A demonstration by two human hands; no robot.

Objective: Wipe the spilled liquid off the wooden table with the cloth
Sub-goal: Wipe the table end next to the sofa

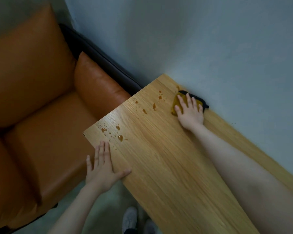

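Note:
A light wooden table [167,162] runs diagonally from the lower right toward the wall. Brown spilled liquid lies on it as drops [120,137] near the left corner and a second trail of drops [154,106] toward the far end. A yellow cloth with a dark edge [176,102] lies flat at the far end by the wall. My right hand [190,110] presses on the cloth with fingers spread. My left hand [103,168] rests flat on the table's left edge, fingers apart, holding nothing.
An orange leather sofa [32,102] with a cushion [95,81] stands left of the table, touching its end. A grey wall [210,39] borders the table's far side. Grey shoes [129,218] show on the floor below.

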